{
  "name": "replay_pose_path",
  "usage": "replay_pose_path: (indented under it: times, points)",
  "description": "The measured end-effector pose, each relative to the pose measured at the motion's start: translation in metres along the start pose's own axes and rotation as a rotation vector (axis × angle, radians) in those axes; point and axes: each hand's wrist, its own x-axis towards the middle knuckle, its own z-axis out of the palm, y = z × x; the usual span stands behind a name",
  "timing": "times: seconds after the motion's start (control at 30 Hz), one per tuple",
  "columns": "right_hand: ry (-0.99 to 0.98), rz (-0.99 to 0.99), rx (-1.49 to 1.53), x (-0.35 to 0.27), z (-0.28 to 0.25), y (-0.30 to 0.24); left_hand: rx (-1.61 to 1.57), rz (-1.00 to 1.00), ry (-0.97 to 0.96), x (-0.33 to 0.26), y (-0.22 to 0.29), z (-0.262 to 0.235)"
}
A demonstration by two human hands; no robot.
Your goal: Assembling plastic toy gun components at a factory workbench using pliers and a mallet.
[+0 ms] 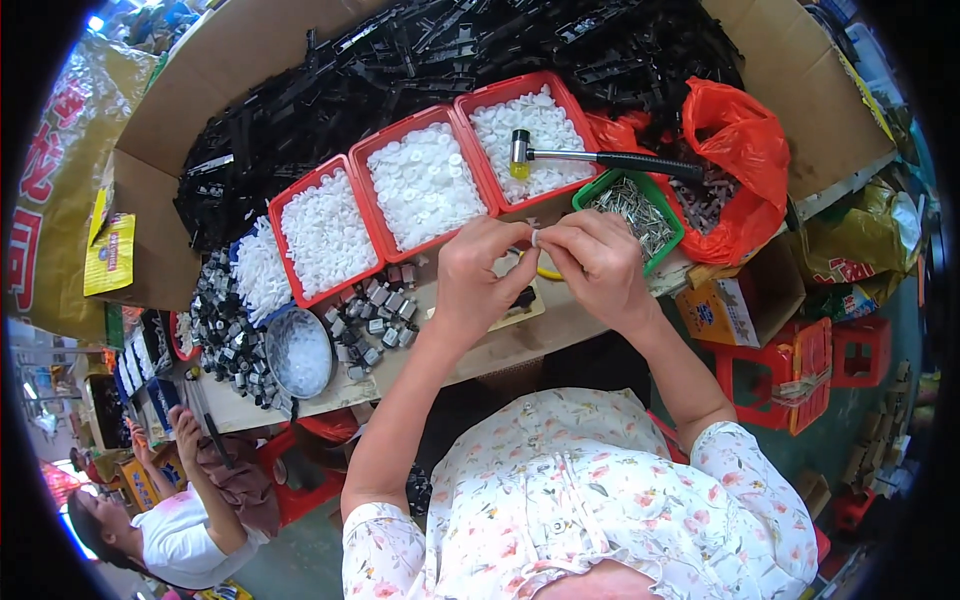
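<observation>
My left hand and my right hand meet over the near edge of the workbench. Both pinch a small white plastic piece between their fingertips, which hide much of it. Just beyond stand red trays: one of slim white parts, one of round white caps, and one of small white parts. A hammer with a yellow-and-black head lies across the last tray. Beside my right hand is a green tray of metal pins. Under my hands, a pale board is partly covered.
Black plastic strips fill a big cardboard box behind the trays. Small grey-and-black blocks and a metal bowl lie left. A red plastic bag stands right. Another person works at lower left.
</observation>
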Motion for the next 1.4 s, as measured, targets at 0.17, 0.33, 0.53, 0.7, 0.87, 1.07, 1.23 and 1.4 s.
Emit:
replay_pose_path:
  times: [0.17,0.33,0.53,0.7,0.87,1.07,1.23,1.4]
  points:
    - [-0.069,0.135,0.221,-0.005,0.005,-0.001,0.131,0.046,0.026,-0.006,0.003,-0.008]
    - [-0.147,0.689,0.943,-0.016,0.017,-0.003,0.0,0.029,0.114,-0.02,0.001,-0.003]
    - [-0.207,0.622,0.854,-0.015,0.013,0.0,0.021,0.008,0.077,-0.032,0.014,-0.007]
    - [-0.324,0.175,0.406,0.001,-0.006,-0.004,-0.071,-0.048,-0.011,-0.042,0.006,-0.009]
    - [-0.322,0.057,0.378,0.001,-0.007,-0.008,-0.086,-0.157,-0.025,-0.046,0.011,-0.01]
    - [-0.266,0.232,0.519,-0.014,0.005,-0.018,-0.267,-0.243,0.038,-0.06,0.004,-0.01]
    - [-0.222,0.205,0.524,-0.016,0.014,-0.029,-0.314,-0.24,0.052,-0.069,-0.001,-0.013]
    - [-0.239,0.244,0.543,-0.019,0.017,-0.036,-0.346,-0.26,0.071,-0.079,-0.003,-0.015]
